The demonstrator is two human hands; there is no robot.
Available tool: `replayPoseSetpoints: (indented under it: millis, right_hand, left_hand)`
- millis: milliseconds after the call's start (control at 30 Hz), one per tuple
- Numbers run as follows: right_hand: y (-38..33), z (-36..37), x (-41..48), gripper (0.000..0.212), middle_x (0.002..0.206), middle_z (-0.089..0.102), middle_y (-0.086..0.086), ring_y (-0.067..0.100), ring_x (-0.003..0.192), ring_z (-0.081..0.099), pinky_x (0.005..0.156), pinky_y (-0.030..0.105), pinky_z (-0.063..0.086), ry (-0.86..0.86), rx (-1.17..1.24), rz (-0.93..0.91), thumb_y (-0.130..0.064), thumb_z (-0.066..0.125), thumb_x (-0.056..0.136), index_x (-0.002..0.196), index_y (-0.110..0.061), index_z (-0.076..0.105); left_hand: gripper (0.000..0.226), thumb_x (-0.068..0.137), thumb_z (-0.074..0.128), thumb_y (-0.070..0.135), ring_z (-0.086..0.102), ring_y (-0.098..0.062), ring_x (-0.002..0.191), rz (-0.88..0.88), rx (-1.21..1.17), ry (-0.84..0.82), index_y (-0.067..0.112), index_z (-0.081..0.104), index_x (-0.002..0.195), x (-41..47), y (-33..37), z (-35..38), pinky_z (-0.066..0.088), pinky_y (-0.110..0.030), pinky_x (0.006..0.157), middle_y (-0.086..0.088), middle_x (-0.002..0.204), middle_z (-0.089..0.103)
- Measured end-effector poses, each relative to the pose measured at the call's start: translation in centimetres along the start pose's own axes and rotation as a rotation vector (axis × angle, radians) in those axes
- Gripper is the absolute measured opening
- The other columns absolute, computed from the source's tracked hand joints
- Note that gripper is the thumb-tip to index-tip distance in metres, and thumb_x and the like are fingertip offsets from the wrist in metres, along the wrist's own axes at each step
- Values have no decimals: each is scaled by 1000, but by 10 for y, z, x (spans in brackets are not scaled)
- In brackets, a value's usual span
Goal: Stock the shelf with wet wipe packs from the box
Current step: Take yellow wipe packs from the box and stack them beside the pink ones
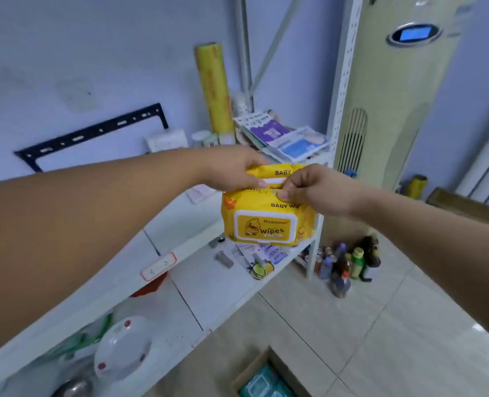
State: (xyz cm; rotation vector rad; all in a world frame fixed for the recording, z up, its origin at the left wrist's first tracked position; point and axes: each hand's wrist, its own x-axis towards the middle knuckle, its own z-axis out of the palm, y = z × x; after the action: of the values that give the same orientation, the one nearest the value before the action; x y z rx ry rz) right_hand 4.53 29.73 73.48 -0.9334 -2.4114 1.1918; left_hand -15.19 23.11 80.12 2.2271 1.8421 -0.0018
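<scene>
Gripping two stacked yellow wet wipe packs [266,224] in both hands, held up at the front right end of the white shelf [197,222], level with a middle board; impossible to tell whether the bottom edge touches that board. Left hand [231,167] curled over the upper pack from the left, thumb pressed onto the front seam. Right hand [309,186] pinching the same seam from the right, fingers bent tight on the wrapper. Lower pack facing the camera with its duck-printed lid, slightly tilted. Just behind and above, on the next board up, a slanted heap of flat packets [283,138] crowding the right end beside the perforated upright [340,110]. Further left on that board, a tall yellow film roll [214,87] standing against the wall, small jars at its foot. Beneath the packs, on the lower board, a grey block-like piece [224,259], a lemon-printed sachet [261,269] and some printed sheets. Lower left, on a deeper level, a white dish with red dots [123,348]. At the bottom edge, on the floor tiles, an open cardboard box [251,365] with teal packs [263,382] inside, well apart from the hands. By the shelf's right foot, a cluster of bottles [349,265], in front of a cream standing air conditioner [395,110]. On the wall at left, a black bracket [94,136].
</scene>
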Motion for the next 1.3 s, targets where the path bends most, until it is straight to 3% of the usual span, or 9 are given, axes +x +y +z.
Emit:
replayPoseSetpoints:
  millis: [100, 167, 300, 467, 600, 833, 967, 1167, 1300]
  right_hand:
    - [-56, 1, 12, 25, 68, 62, -2, 8, 58, 54, 59, 24, 46, -7, 1, -91, -33, 68, 94, 81, -11, 71]
    - [-87, 10, 20, 26, 70, 63, 0, 11, 61, 55, 60, 27, 46, -36, 12, -153, -32, 68, 94, 82, -9, 71]
    - [-135, 38, 30, 27, 70, 64, 0, 12, 65, 56, 65, 30, 47, -106, 17, -246, -31, 68, 94, 83, -6, 73]
    - [-177, 84, 40, 31, 76, 65, 7, 18, 70, 58, 71, 37, 49, -209, -8, -308, -31, 68, 94, 85, -1, 68]
    - [-208, 131, 45, 27, 67, 59, -1, 13, 63, 53, 65, 31, 45, -268, -35, -336, -30, 66, 95, 75, -12, 67]
    - [-256, 234, 66, 26, 73, 66, -4, 10, 66, 59, 69, 29, 52, -301, -34, -312, -31, 66, 95, 83, -9, 71]
    - [-284, 299, 80, 25, 72, 65, -6, 9, 67, 60, 70, 29, 50, -329, -9, -307, -29, 64, 96, 74, -19, 68]
    - [-300, 386, 100, 34, 64, 58, -9, 9, 61, 55, 64, 26, 46, -330, 38, -275, -28, 61, 97, 64, -20, 60]
    - [-291, 432, 116, 45, 59, 57, -13, 6, 61, 56, 64, 25, 46, -348, 35, -214, -28, 60, 97, 52, -31, 58]
  left_hand:
    - [24, 97, 59, 39, 56, -10, 92, -106, 40, 58, 29, 62, 119, -49, -8, -41, 41, -18, 66, 16, 96, 56]
    - [16, 96, 60, 41, 61, -12, 93, -185, 69, 73, 31, 61, 108, -82, -20, -60, 46, -25, 70, 14, 99, 62]
    - [19, 95, 62, 41, 64, -8, 83, -314, 49, 112, 26, 66, 105, -153, -40, -80, 47, -24, 68, 15, 89, 68]
    - [12, 94, 61, 43, 62, -8, 88, -437, 31, 133, 33, 64, 101, -236, -66, -75, 51, -30, 78, 18, 94, 64]
    - [15, 95, 60, 45, 61, -4, 87, -491, 2, 129, 33, 65, 102, -289, -94, -62, 51, -30, 79, 19, 91, 63]
    - [8, 94, 62, 43, 62, -5, 85, -550, -22, 71, 36, 65, 97, -366, -169, -41, 52, -31, 79, 18, 92, 66]
    - [18, 95, 61, 42, 65, -10, 90, -568, -57, 59, 30, 68, 106, -418, -219, -33, 53, -33, 82, 12, 98, 70]
    - [15, 94, 60, 47, 60, -8, 103, -593, -75, 30, 40, 64, 107, -469, -293, -6, 49, -35, 93, 18, 111, 64]
    - [36, 96, 59, 45, 55, -16, 120, -618, -91, 30, 31, 61, 129, -471, -328, 25, 44, -36, 101, 10, 126, 60]
